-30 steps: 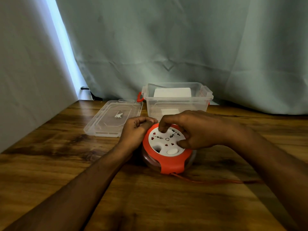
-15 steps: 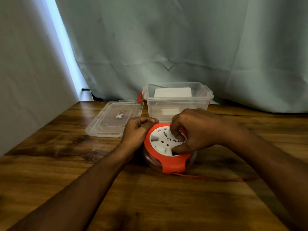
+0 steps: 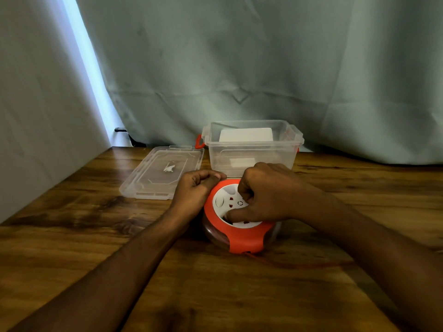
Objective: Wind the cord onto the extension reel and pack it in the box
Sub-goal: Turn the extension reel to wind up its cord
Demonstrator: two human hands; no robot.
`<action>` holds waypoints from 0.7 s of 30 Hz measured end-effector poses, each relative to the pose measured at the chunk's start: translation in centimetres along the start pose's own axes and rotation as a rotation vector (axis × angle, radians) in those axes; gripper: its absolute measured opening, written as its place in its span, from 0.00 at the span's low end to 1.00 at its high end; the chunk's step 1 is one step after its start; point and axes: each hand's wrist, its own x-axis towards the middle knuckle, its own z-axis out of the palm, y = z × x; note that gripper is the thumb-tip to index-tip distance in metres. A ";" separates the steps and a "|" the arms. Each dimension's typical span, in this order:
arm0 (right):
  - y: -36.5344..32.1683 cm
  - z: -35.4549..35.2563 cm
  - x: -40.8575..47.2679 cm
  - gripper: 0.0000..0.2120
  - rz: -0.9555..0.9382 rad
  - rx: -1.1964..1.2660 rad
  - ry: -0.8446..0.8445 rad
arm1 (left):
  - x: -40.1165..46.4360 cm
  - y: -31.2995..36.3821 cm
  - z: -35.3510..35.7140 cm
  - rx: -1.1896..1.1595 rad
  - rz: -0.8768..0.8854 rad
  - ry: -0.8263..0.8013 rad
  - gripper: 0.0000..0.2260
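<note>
right hand, fingers curled, presses thumb and fingertips into the white socket face of the extension reel, apparently gripping it to turn it. left hand, fingers curled, grips the reel's orange rim at its far left edge and steadies it. risks, as judged: if the left hand loosens, the whole reel may spin or slide on the wooden table instead of winding; the loose cord, trailing rightward from the reel's near edge and passing under the right forearm, could snag there or wind unevenly; the fingertips could slip out of the shallow recesses of the face. appearance: the reel is a round drum, orange frame over a clear lower housing, with a white disc bearing socket holes and a button; it lies flat near the table's middle, just in front of the clear box, which stands open with a white item inside. the lid lies flat to the box's left.
</note>
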 end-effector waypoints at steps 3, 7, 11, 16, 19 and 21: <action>-0.2 0.4 0.2 0.24 -0.005 0.012 0.007 | 0.0 0.0 0.0 0.002 -0.002 -0.002 0.10; 0.3 -0.9 0.1 0.14 -0.068 0.038 0.006 | 0.0 0.0 0.0 -0.008 0.000 0.002 0.10; 1.7 -2.1 -0.3 0.22 -0.113 0.110 -0.078 | 0.1 0.1 -0.1 -0.009 0.007 -0.011 0.10; 1.8 -1.9 -0.3 0.31 -0.089 0.097 -0.163 | 0.0 0.0 -0.1 -0.016 0.013 -0.013 0.10; 2.0 -1.9 -0.4 0.33 -0.080 0.105 -0.154 | 0.0 0.1 -0.1 -0.015 0.018 -0.011 0.10; 2.0 -1.9 -0.4 0.35 -0.071 0.130 -0.156 | -0.1 0.1 0.0 -0.014 0.016 -0.010 0.10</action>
